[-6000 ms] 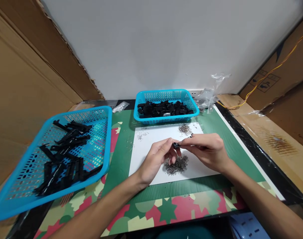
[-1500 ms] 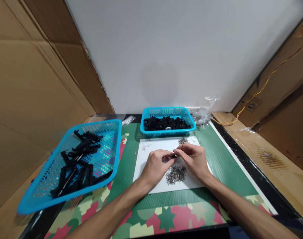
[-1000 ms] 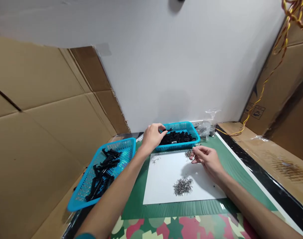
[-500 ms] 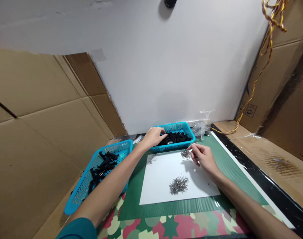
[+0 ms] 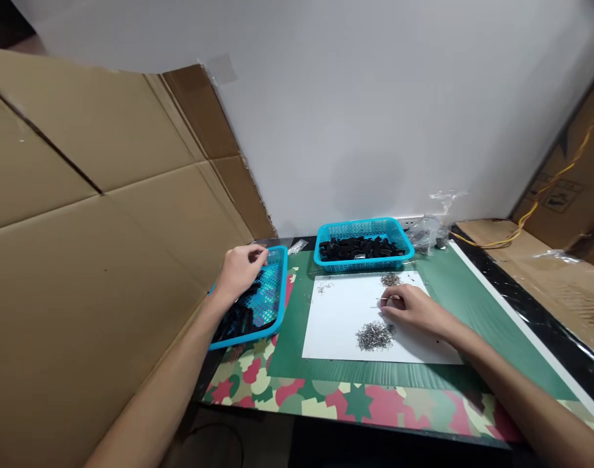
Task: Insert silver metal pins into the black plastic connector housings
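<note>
My left hand (image 5: 241, 270) is over the left blue basket (image 5: 281, 286), its fingertips pinched together; whatever lies between them is too small to make out. Black plastic pieces (image 5: 236, 322) lie in that basket below the hand. On the right, my right hand (image 5: 416, 309) has closed its fingers on a thin metal pin-like piece (image 5: 382, 299), which points left above the white sheet (image 5: 333, 331). Just below that hand is a large pile of small metal parts (image 5: 374, 336). A smaller pile of metal bits (image 5: 390, 279) lies beyond it.
The back blue basket (image 5: 321, 260) holds many black pieces (image 5: 360, 247). Clear plastic bags (image 5: 426, 234) lie beside it. A few thin bits (image 5: 322, 286) are on the sheet's far left corner. Cardboard walls (image 5: 131, 214) stand left and right, and a yellow cable (image 5: 526, 224) hangs at right.
My left hand has moved from the back basket leftward to the left basket. My right hand has come down nearer the large pile. The view has shifted.
</note>
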The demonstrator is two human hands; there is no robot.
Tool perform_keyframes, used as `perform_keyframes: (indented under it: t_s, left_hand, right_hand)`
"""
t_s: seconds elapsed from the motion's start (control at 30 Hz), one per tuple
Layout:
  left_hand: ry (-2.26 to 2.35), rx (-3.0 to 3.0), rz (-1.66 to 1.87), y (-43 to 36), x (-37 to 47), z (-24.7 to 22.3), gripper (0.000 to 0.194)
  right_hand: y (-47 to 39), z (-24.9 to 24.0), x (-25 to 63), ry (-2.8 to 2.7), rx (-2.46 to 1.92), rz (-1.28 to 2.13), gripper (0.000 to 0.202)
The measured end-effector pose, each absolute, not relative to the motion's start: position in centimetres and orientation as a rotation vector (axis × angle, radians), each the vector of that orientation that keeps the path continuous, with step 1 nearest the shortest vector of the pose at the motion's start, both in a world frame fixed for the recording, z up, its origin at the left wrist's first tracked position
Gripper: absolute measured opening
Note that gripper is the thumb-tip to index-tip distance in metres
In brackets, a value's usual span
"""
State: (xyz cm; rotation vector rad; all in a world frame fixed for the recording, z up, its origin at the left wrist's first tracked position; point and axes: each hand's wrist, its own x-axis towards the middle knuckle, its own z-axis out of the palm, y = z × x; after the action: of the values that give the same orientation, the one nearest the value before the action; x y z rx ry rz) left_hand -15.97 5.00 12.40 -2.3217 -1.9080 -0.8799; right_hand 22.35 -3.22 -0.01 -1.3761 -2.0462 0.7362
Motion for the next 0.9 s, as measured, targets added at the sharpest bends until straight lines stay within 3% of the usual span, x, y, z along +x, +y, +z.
perform_keyframes:
  t_s: [0.27, 0.53, 0.9]
  left_hand:
    - [-2.173, -2.275, -0.426, 1.7, -22.1, 11.1, 0.031]
    - [-2.37, -2.219, 0.067, 0.1, -22.0, 9.7, 0.028]
    - [-2.384, -2.145, 0.353, 0.2, -20.7, 9.3, 0.021]
  right_hand:
    - [-2.9, -1.2, 23.4, -2.116, -1.289, 0.87, 0.019]
    - [-4.1, -0.6, 23.0, -2.193, -1.281, 0.854, 0.024]
    - [-3.4, -0.4, 23.8, -2.102, -1.267, 0.802, 0.025]
